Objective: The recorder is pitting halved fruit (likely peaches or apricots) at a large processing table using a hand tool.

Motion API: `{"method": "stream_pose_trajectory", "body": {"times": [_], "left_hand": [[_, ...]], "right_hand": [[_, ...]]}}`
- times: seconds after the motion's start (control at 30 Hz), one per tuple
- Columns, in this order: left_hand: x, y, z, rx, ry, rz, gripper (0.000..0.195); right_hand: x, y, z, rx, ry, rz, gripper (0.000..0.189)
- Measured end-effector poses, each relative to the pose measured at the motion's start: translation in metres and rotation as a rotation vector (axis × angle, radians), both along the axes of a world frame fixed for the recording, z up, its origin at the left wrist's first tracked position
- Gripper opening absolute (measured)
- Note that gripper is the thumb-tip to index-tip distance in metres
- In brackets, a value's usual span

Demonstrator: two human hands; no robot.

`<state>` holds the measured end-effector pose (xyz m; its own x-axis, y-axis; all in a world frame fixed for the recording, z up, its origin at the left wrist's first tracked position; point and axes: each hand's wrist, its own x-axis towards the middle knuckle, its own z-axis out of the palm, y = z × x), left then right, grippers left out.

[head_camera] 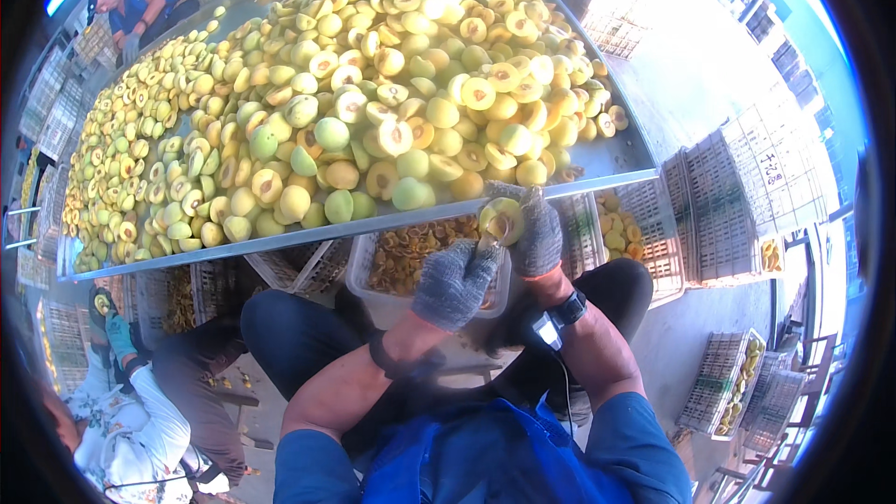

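Observation:
My left hand (455, 285), in a grey knit glove, is closed around what looks like a small hand tool (488, 241). Most of that tool is hidden by the fingers, and its tip meets the cut face of a fruit half. My right hand (539, 234), gloved alike, grips this yellow-green stone-fruit half (505, 218), cut side towards me. Both hands are just below the front edge of a metal table (602, 180). A heap of halved stone fruit (392, 98), many with brown pits or hollows, covers much of the table. Beneath my hands sits a translucent plastic tub (358, 273) holding brownish pits or scraps (413, 259).
Slatted plastic crates (735, 168) are stacked at the right; another with fruit (724, 371) stands lower right. A fruit-filled crate (658, 238) is beside my knee. One co-worker (119, 406) sits close on my left, another (140, 3) at the table's far left.

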<state>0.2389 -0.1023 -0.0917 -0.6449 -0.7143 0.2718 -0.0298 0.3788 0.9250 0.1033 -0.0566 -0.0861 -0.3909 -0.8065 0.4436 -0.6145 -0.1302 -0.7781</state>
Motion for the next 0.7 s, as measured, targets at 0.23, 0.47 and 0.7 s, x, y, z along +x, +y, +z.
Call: {"method": "stream_pose_trajectory", "body": {"times": [0.23, 0.47, 0.7], "left_hand": [[-0.012, 0.013, -0.007, 0.016, -0.048, 0.084, 0.021], [-0.020, 0.024, -0.010, -0.096, -0.074, 0.086, 0.019], [-0.022, 0.021, -0.015, -0.177, -0.060, 0.013, 0.016]], "right_hand": [[0.008, 0.004, -0.002, -0.046, -0.098, -0.061, 0.025], [0.005, 0.004, -0.004, -0.194, 0.142, -0.144, 0.020], [-0.010, 0.014, -0.003, -0.025, -0.280, 0.036, 0.019]]}}
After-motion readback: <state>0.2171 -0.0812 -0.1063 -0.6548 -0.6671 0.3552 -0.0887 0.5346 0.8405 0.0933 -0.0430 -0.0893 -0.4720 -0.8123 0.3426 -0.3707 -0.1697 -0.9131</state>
